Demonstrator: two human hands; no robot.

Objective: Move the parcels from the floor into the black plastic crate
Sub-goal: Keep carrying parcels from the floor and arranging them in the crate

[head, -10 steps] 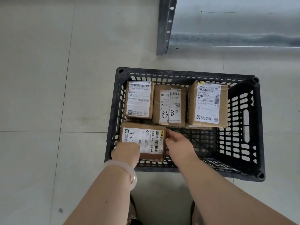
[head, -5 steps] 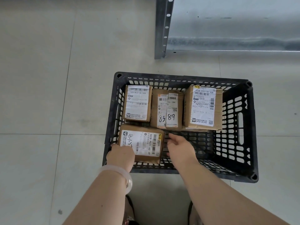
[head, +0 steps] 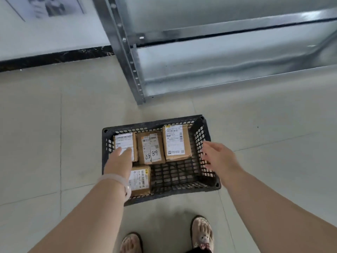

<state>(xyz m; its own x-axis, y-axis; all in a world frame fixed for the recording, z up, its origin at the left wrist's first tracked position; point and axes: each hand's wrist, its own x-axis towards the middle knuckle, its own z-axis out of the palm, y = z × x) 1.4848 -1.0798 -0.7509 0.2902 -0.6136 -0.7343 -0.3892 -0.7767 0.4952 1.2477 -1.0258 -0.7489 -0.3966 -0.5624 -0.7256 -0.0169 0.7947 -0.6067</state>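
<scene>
Both hands off the near-left cardboard parcel with the sideways white label (head: 139, 180), gripped at its two ends a second ago. Left hand (head: 121, 161) now raised over the crate's left side, covering part of the far-left parcel, fingers loose and empty. Right hand (head: 218, 156) swung out to the right wall of the black slotted plastic crate (head: 204, 141), fingers spread, nothing held. Camera pulled back and tilted up: crate smaller and lower in view, two slippered feet (head: 201, 232) now visible below, more of the grey metal shelving (head: 209, 57) and a dark skirting strip (head: 54, 58) above.
</scene>
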